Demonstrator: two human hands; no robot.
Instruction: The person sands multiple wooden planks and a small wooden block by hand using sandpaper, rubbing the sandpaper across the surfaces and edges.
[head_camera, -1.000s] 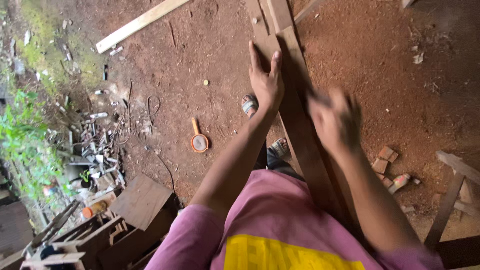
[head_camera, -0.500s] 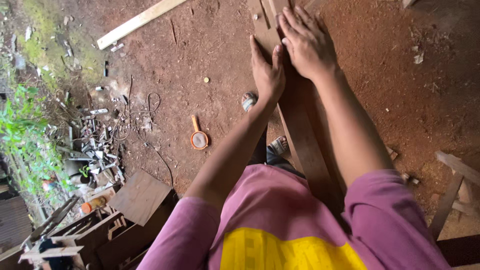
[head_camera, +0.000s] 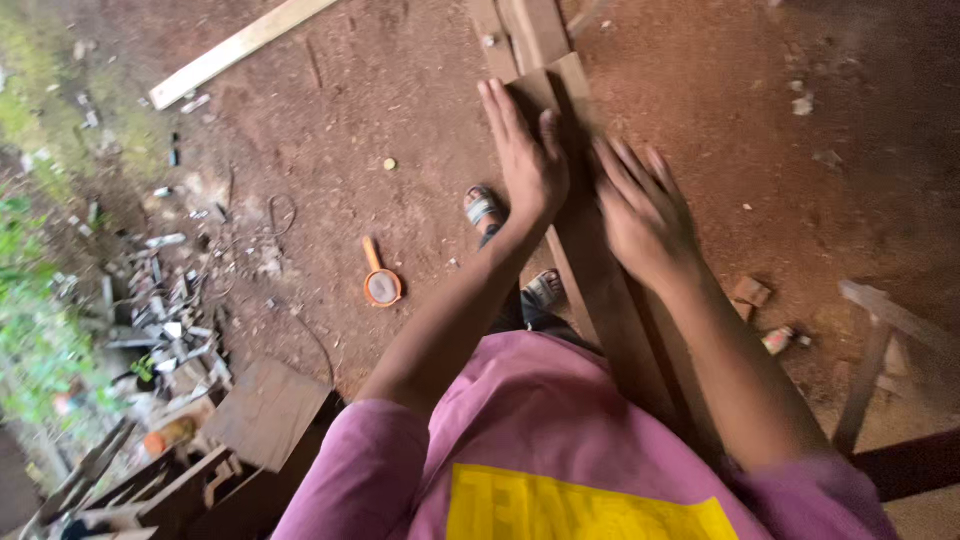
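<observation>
Dark wooden plank (head_camera: 600, 290) runs from upper centre down to lower right. Left hand (head_camera: 525, 160) and right hand (head_camera: 645, 215) are laid flat on it, fingers released, nothing gripped. Splinters are risked; slipping likely if weight is shifted.

Under my left hand (head_camera: 525, 165) and right hand (head_camera: 640, 215): dark brown wooden plank (head_camera: 590, 260), matt, rough-sawn. Ground (head_camera: 700, 100) reddish dirt, dusty, grainy. Far left, pale board (head_camera: 240, 48), bare light wood, smoother look. Orange round tool (head_camera: 381, 285) looks plastic, slightly glossy. My shirt (head_camera: 540, 420) pink cloth, matt, with yellow print. Near left, scrap pile (head_camera: 165, 320) of dull greyish bits; material unclear.
</observation>
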